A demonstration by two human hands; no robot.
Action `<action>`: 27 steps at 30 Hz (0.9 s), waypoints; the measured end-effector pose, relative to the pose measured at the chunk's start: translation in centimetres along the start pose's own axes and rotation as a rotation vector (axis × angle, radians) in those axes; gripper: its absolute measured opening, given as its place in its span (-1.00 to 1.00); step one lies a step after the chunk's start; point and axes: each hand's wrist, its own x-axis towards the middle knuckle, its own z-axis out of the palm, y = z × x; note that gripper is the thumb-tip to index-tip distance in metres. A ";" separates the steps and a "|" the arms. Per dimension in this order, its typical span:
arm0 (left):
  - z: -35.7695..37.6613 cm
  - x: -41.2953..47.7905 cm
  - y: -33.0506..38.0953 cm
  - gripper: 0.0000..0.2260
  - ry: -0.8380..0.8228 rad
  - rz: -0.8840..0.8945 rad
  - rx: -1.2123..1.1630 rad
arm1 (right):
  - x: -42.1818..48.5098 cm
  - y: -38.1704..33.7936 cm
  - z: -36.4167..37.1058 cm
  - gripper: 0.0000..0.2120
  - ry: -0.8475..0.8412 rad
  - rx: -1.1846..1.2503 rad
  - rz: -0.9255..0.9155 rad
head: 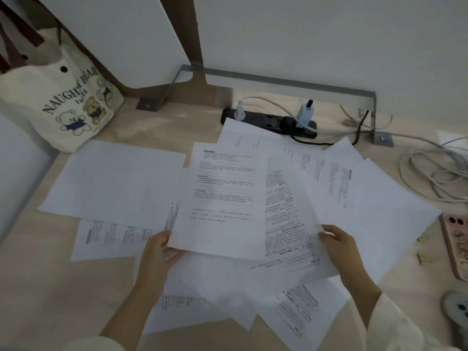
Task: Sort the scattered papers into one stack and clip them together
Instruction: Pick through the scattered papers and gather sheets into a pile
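At about 10 o'clock a cloth bag (63,97) with little bears on it leans against a white panel (121,39). Just right of the bag, a big blank sheet (114,181) lies flat on the light wood desk (50,287). Below it, at 8 o'clock, a printed sheet (111,239) peeks out from under it.

The left hand (158,254) is at about 7 o'clock. Its thumb is on top and its fingers are curled under the bottom left corner of a printed page (222,198). That page is in the middle, on top of the others.

The scattered papers (228,295) spread all over the middle of the desk, many lying across each other, from 9 o'clock to 3 o'clock and down to 5 o'clock.

At 12 o'clock a black power strip (268,121) with plugs in it sits behind the papers.

The right hand (339,249) is at about 4 o'clock. It pinches the right edge of a tilted printed sheet (288,224), thumb on top.

At 2 o'clock a bunch of grey cables (435,173) is coiled. At 3 o'clock, at the picture's edge, lies a pink phone (455,244).
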 end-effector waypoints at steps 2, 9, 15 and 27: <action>1.0 0.5 0.5 -0.83 -0.008 -0.019 0.000 | -0.4 0.0 0.3 -0.75 -0.037 0.006 0.001; 1.5 2.4 1.1 -0.55 -0.111 0.042 0.413 | -0.2 0.7 -2.9 -0.74 0.220 0.199 0.022; -1.0 0.9 1.1 -0.60 -0.113 0.015 0.565 | -0.8 -0.9 -6.1 -0.70 0.308 0.722 0.076; -1.4 1.4 0.3 -0.67 -0.199 -0.184 0.494 | -0.1 -2.1 0.0 -0.73 -0.129 -0.346 -0.121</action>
